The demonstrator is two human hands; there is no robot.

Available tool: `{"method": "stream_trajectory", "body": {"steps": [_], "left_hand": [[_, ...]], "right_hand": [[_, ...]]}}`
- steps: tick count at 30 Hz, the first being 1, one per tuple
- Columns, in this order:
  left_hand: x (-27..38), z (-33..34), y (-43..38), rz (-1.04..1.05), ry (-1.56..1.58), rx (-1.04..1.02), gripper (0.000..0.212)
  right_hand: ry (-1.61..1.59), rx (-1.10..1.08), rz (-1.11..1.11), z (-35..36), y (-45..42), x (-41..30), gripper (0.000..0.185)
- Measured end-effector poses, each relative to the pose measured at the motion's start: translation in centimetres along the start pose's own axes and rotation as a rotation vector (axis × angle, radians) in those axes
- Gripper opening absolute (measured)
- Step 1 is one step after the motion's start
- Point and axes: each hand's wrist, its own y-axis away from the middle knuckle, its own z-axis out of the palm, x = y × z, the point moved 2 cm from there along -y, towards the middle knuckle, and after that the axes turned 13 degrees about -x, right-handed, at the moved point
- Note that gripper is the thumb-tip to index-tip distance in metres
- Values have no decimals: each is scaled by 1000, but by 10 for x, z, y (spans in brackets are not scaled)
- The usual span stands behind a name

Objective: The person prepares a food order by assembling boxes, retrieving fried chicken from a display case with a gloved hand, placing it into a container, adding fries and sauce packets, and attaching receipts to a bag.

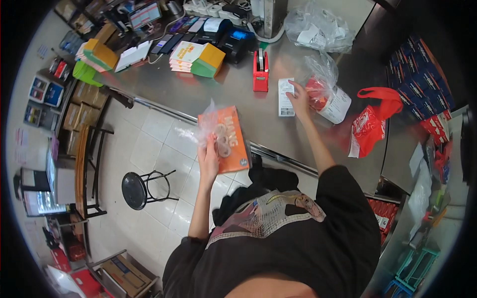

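Observation:
My left hand [209, 158] grips a clear plastic bag [209, 124] against a flat orange package [234, 130] over the counter's front edge. Small clear round plastic pieces [222, 143] lie against the package's printed face. Farther right, my right hand [299, 98] reaches across the counter, thumb and fingertips apart on a white printed receipt [286, 106]. Just beyond that hand stands a tied clear bag [324, 70] with red contents [316, 89] and a white slip [337, 106]. A red tape dispenser [260, 80] is left of the receipt.
The steel counter [268, 119] carries folded cartons [197, 57], label printers [233, 43], phones [169, 43], a red carry bag [369, 128] and stacked dark blue boxes [421, 74]. Clear plastic bags [320, 28] lie at the back. A black stool [134, 190] stands on the tiled floor.

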Motion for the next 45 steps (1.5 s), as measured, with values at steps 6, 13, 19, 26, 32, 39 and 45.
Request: {"method": "stream_trajectory", "body": {"steps": [6, 13, 19, 26, 32, 39, 45], "left_hand": [[-8, -8, -123, 117, -158, -82, 28], [68, -28, -258, 359, -786, -338, 31], [114, -72, -349, 93, -917, -472, 56], [93, -104, -490, 268, -796, -569, 45], [14, -98, -600, 165, -1013, -557, 58], [11, -95, -607, 111, -870, -523, 85], [19, -105, -602, 460, -1330, -397, 58]], "right_hand": [[920, 275, -142, 28, -50, -5, 50], [399, 259, 31, 79, -81, -20, 34], [-158, 442, 44, 97, -84, -10, 32], [-143, 633, 214, 134, -32, -7, 17], [818, 687, 484, 113, -10, 4, 9], [495, 690, 381, 97, 9, -50, 8], [252, 659, 249, 86, 7, -62, 7]]}}
